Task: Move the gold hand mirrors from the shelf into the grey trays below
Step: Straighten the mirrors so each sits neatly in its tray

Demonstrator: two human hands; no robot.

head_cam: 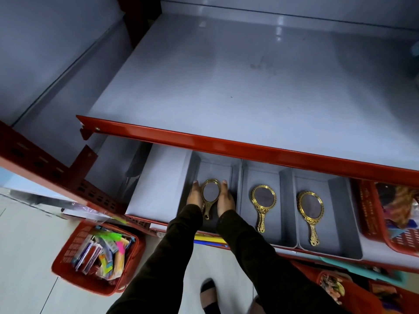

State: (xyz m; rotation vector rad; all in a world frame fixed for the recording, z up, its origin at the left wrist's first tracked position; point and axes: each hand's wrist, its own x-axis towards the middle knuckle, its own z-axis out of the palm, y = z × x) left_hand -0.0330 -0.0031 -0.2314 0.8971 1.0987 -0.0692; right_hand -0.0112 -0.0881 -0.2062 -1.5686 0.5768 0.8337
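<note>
Three grey trays stand side by side on the lower shelf. In the left tray (pixel 197 165) a gold hand mirror (pixel 210 191) lies glass up between my left hand (pixel 195 194) and my right hand (pixel 225 197). Both hands rest flat against the mirror's sides, fingers pointing inward; whether they grip it is unclear. A second gold mirror (pixel 263 200) lies in the middle tray (pixel 246 214), and a third gold mirror (pixel 311 210) lies in the right tray (pixel 340 220). The upper shelf (pixel 238 82) with its red front edge holds no mirrors.
A red basket (pixel 68 259) of colourful packets stands on the floor at the lower left. Another red basket (pixel 371 214) sits on the lower shelf right of the trays. More goods lie on the shelf below, lower right. My foot (pixel 209 293) is on the floor.
</note>
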